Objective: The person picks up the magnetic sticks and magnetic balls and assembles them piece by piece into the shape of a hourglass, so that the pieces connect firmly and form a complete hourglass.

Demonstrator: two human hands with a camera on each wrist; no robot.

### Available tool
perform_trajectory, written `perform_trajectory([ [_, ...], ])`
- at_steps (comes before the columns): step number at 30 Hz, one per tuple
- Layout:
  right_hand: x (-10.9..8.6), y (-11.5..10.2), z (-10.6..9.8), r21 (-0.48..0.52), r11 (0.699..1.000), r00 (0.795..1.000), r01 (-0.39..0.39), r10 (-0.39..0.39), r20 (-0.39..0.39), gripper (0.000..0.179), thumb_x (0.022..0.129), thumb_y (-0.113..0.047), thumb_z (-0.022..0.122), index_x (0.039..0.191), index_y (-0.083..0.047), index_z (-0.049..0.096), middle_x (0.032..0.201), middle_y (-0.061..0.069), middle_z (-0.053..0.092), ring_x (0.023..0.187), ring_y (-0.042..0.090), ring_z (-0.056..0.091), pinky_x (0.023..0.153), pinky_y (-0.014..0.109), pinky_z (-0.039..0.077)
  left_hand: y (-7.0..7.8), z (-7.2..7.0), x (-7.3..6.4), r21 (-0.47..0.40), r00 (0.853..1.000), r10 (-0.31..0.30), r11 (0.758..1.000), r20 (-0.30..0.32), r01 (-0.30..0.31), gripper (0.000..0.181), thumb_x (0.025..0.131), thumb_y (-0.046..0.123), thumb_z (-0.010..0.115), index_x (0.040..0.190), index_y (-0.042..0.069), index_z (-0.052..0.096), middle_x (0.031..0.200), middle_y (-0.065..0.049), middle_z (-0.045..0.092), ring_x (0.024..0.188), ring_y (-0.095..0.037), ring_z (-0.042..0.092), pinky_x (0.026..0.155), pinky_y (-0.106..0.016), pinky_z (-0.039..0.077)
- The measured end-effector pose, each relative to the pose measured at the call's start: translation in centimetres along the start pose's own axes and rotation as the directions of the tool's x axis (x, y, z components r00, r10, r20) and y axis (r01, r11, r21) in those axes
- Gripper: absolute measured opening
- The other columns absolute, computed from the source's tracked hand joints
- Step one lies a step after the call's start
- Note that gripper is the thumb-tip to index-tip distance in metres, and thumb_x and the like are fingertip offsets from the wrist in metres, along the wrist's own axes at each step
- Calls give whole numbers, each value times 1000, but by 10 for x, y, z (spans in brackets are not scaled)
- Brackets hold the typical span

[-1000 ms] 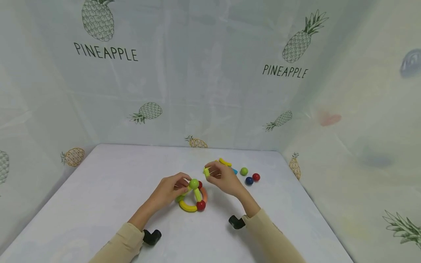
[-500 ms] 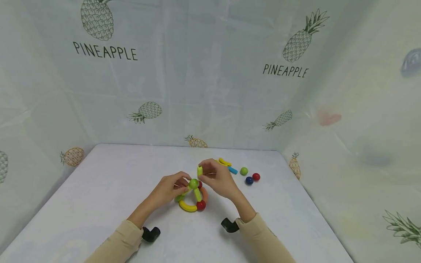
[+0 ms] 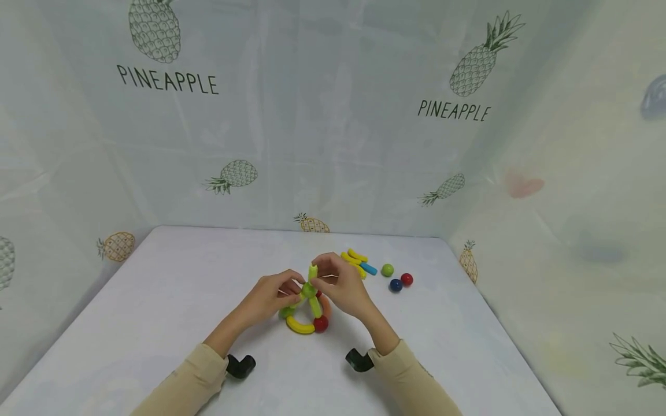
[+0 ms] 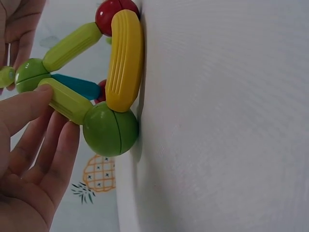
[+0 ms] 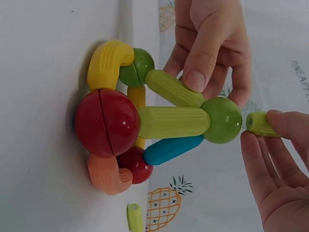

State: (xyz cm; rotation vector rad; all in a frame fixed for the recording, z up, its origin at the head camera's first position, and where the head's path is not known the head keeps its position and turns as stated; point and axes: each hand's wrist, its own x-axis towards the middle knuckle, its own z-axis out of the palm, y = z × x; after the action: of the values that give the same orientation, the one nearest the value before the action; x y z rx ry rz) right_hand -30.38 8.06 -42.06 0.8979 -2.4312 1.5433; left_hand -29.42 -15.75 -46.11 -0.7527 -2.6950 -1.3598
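Note:
A small pyramid of toy balls and rods stands on the white table. Its base joins red balls and a green ball through curved yellow and orange rods. Straight light-green rods and a blue rod slope up to a green top ball. My left hand pinches one sloping light-green rod between thumb and fingers. Just above the top ball, my right hand pinches another light-green rod; the right wrist view shows a narrow gap between them.
Behind my right hand lie curved yellow rods and a blue rod. Farther right are a loose green ball, a red ball and a dark blue ball. A pineapple-print curtain hangs behind the table.
My right hand has moved left with the light-green rod, turning it upright and bringing it down over the top ball. The left hand has kept its hold on the pyramid.

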Motion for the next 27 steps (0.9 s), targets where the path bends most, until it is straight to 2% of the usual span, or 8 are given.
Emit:
perform_trajectory([
  [11,-1,1,4,-25,1000,1000,-6,6,-14,36,95,-6,80,125,-18,64,113,-1,72,104,14,73,90,28,61,-2,-4,1,1,1000,12,1000,23,-12,31,98,19,79,126,24,67,108,8,75,100,-10,71,90,-31,60],
  [27,0,4,2,-44,999,999,-1,2,37,33,97,-8,78,126,-18,66,115,-2,73,104,14,74,92,29,61,-1,-7,-1,10,999,8,1000,41,-8,31,97,19,80,125,25,67,105,9,74,99,-9,71,89,-30,59],
])
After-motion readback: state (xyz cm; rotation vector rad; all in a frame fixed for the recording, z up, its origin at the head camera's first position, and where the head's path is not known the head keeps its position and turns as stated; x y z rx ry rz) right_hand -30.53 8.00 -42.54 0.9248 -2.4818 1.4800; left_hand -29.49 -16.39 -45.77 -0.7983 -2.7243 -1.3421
